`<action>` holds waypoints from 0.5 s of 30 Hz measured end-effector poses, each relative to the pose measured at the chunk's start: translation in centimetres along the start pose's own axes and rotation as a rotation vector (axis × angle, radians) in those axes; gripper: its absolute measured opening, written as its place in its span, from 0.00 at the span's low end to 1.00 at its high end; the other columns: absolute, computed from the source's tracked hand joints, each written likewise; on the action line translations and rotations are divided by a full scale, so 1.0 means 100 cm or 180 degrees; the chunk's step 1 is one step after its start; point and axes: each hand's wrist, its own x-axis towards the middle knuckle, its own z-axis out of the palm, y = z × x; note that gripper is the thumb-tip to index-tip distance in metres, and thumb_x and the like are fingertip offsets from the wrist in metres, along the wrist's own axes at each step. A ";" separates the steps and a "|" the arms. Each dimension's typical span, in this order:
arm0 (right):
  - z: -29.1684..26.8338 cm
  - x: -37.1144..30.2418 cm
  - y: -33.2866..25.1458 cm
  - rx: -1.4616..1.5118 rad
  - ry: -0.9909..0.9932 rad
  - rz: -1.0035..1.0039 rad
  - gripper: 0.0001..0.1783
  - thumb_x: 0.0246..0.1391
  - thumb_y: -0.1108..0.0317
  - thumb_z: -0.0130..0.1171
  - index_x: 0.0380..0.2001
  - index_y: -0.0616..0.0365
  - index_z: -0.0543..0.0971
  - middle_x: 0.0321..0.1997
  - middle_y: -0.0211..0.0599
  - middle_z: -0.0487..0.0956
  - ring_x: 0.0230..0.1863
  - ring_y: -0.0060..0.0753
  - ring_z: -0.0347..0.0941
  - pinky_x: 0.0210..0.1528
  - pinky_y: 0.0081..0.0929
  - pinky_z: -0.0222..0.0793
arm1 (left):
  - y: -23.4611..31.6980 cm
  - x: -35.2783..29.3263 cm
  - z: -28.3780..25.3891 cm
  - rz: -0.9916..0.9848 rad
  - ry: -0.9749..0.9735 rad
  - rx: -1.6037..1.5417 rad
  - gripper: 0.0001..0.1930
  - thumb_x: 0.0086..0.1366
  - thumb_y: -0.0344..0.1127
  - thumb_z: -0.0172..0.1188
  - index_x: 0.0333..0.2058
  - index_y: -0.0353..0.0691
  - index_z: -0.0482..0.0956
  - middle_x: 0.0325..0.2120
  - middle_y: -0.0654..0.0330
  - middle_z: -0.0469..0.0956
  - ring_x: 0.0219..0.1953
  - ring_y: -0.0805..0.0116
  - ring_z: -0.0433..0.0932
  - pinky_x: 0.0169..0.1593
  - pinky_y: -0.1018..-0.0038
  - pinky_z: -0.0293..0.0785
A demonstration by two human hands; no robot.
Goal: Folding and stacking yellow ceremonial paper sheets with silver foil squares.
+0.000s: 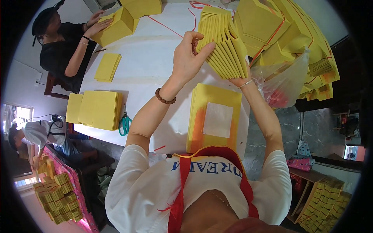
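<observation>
My left grip (190, 58) is closed over the near edge of a fanned stack of yellow paper sheets (223, 42), thumb and fingers pinching the top few; my right grip (239, 79) holds the same stack from underneath at its lower corner, mostly hidden by the sheets, so I can see only that it carries them; the stack stands tilted on edge above the white counter (155, 66), just beyond a flat pile of yellow sheets (213, 116) lying in front of me with a white square and an orange band on its top sheet; red strings (165, 26) trail across the counter; to my left lie two more flat yellow piles (97, 109), green-handled scissors (124, 124) just beside them, and a thinner yellow pile (107, 66) further off; to my right, bundles of yellow paper tied with red string (287, 35) are heaped high, a clear plastic bag (281, 83) slumped against them; across the counter another person's hands (97, 24) press on a thick yellow block (116, 27); the floor to my right is grey stone (287, 124), and folded gold paper (58, 194) is piled at my lower left.
</observation>
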 end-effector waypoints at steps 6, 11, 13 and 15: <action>0.002 0.001 0.001 -0.0023 0.0075 0.0011 0.27 0.58 0.53 0.39 0.57 0.56 0.64 0.58 0.41 0.67 0.58 0.41 0.64 0.59 0.45 0.60 | 0.001 -0.002 0.000 0.0075 0.0012 -0.0043 0.20 0.57 0.40 0.62 0.41 0.33 0.67 0.30 0.63 0.72 0.30 0.81 0.68 0.33 0.83 0.65; 0.002 0.000 0.004 -0.0234 0.0129 -0.0110 0.27 0.58 0.54 0.39 0.56 0.56 0.64 0.58 0.41 0.67 0.57 0.40 0.65 0.59 0.43 0.61 | 0.005 -0.002 0.000 0.0097 0.0212 0.0086 0.22 0.54 0.45 0.62 0.37 0.33 0.68 0.23 0.57 0.75 0.24 0.71 0.73 0.28 0.75 0.68; 0.006 0.001 0.006 -0.0233 0.0223 -0.0161 0.26 0.59 0.54 0.39 0.56 0.57 0.64 0.58 0.41 0.67 0.57 0.40 0.65 0.59 0.41 0.61 | 0.002 -0.001 0.000 0.0046 0.0191 0.0222 0.24 0.52 0.46 0.62 0.39 0.34 0.67 0.24 0.56 0.76 0.23 0.68 0.74 0.28 0.74 0.69; 0.008 0.003 0.007 -0.0251 0.0262 -0.0185 0.26 0.59 0.54 0.39 0.56 0.57 0.64 0.58 0.41 0.67 0.57 0.40 0.65 0.59 0.41 0.61 | 0.004 -0.001 0.002 0.0142 0.0289 0.0444 0.26 0.51 0.46 0.63 0.41 0.34 0.66 0.26 0.56 0.76 0.24 0.66 0.74 0.28 0.73 0.69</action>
